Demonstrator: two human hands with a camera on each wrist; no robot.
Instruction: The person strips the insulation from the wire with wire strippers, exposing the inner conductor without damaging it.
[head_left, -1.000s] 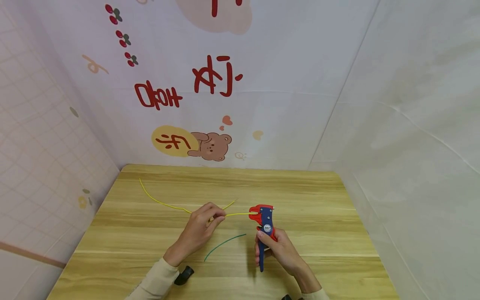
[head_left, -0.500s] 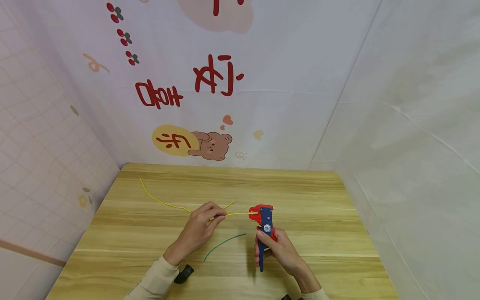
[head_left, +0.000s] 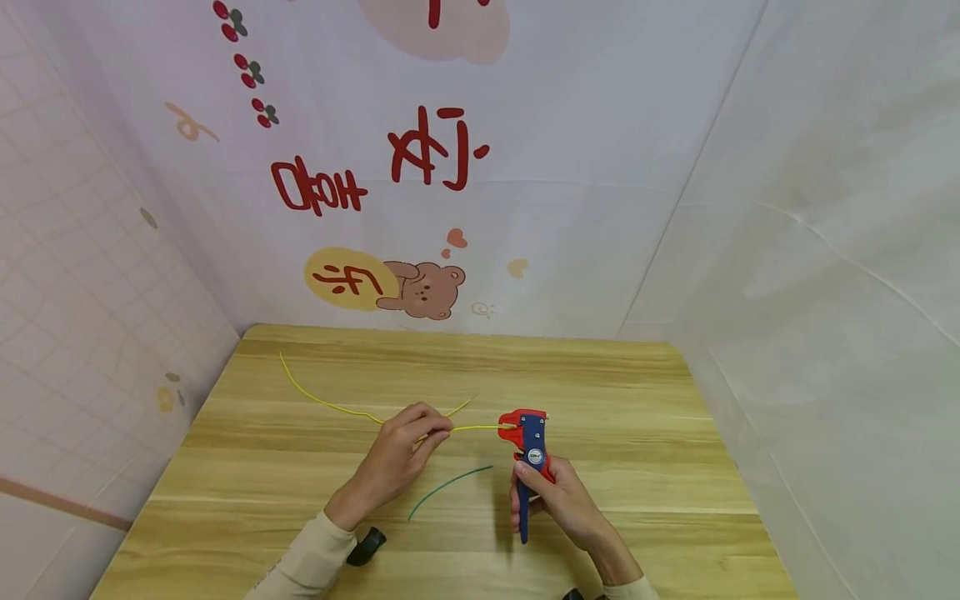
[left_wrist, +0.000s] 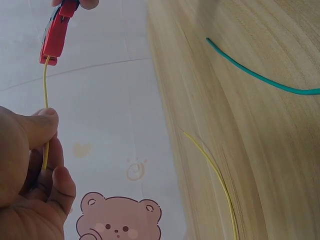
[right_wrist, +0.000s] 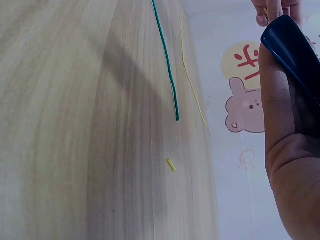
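My left hand (head_left: 405,446) pinches a short yellow wire (head_left: 477,427) between thumb and fingers. In the left wrist view, one end of that yellow wire (left_wrist: 45,87) enters the red mouth of a wire stripper (left_wrist: 56,37), while its other end lies against my curled fingers. My right hand (head_left: 564,502) grips the blue and red wire stripper (head_left: 534,433) by its handles, thumb along the side. Behind my left hand a longer yellow wire (head_left: 330,406) lies on the table, partly hidden by the hand. A green wire (head_left: 450,483) curves between my hands.
A tiny yellow piece of insulation (right_wrist: 171,164) lies on the wooden table (head_left: 637,400) in the right wrist view. A printed white cloth (head_left: 562,208) rises behind the table. Dark wrist gear (head_left: 367,547) shows beside the left sleeve (head_left: 315,554).
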